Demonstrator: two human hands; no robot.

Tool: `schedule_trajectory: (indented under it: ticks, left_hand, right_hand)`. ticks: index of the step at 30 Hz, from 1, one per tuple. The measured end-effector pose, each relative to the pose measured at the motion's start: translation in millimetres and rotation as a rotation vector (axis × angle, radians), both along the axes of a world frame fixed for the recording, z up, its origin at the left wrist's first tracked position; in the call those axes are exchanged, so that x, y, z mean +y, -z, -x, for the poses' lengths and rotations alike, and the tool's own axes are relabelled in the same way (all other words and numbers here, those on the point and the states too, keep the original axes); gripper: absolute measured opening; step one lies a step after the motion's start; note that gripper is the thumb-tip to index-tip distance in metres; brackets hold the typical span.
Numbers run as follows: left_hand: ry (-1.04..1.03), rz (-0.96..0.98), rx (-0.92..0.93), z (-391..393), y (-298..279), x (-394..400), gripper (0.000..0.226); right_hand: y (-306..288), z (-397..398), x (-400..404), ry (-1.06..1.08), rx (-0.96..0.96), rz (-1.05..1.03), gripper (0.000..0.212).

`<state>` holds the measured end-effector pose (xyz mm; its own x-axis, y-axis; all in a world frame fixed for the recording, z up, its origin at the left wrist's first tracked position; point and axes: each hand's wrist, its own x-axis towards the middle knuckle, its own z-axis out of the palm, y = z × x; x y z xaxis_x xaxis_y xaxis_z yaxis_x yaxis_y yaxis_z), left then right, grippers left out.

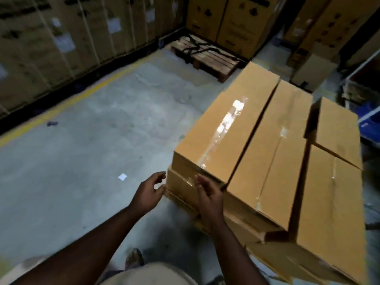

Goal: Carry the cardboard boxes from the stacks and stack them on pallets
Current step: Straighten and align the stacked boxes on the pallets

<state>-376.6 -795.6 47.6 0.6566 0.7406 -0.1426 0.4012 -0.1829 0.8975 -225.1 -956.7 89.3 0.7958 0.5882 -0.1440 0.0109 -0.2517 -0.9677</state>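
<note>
Cardboard box [224, 124] (taped) just beyond both hands [207, 194].

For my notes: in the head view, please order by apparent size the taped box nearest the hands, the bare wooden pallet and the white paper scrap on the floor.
1. Taped box, largest, though also nearest.
2. Wooden pallet, farther away, so true size unsure.
3. White paper scrap, clearly smallest.

Four top cardboard boxes [226, 122], one bare pallet [207, 56], two hands [148, 194].
</note>
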Motion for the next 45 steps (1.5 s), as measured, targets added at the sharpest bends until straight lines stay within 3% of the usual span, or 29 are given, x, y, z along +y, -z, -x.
schedule_trajectory:
  ticks: [9,19,28,39,45]
  left_hand:
    - [-0.064,0.045,-0.054,34,-13,173,0.038]
    - [0.163,0.031,-0.074,-117,-27,422,0.027]
    - [0.261,0.077,-0.087,-227,-36,596,0.029]
    - [0.667,0.06,0.024,-355,22,815,0.029]
    - [0.978,0.09,0.063,-454,9,852,0.029]
  right_hand:
    - [-6,14,161,0.05,0.061,-0.099,0.045]
    - [18,-107,394,0.177,0.053,-0.173,0.038]
    - [-6,-194,532,0.356,0.114,-0.166,0.033]
    - [31,-227,695,0.768,0.175,-0.056,0.027]
    - [15,-244,759,1.049,0.224,-0.106,0.024]
